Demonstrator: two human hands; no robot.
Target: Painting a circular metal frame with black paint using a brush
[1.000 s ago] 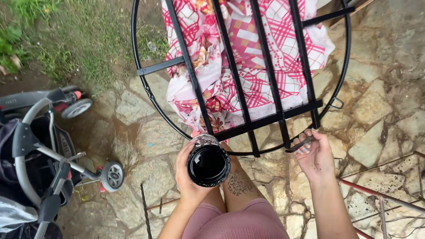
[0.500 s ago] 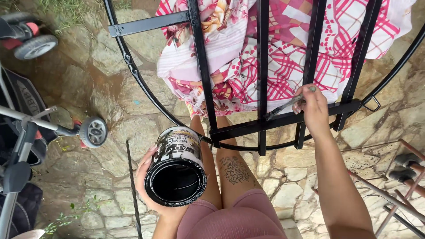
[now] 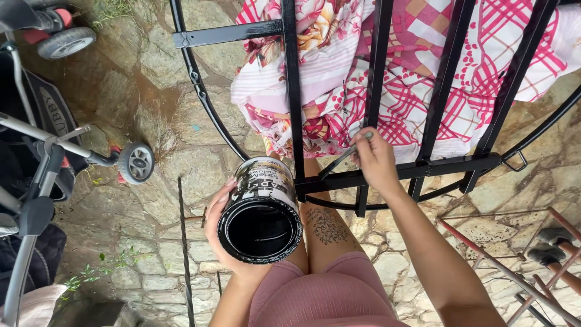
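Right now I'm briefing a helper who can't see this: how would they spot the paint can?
Start from the big round black metal frame lying over the pink patterned cloth on the stone paving. Just below its lower left edge, the left hand cups the paint can. It is the only cylinder here, tilted toward the camera, its open mouth showing glossy black paint.

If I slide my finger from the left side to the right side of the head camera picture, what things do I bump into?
Stroller → stroller wheel → left hand → open paint can → brush → right hand → red metal frame.
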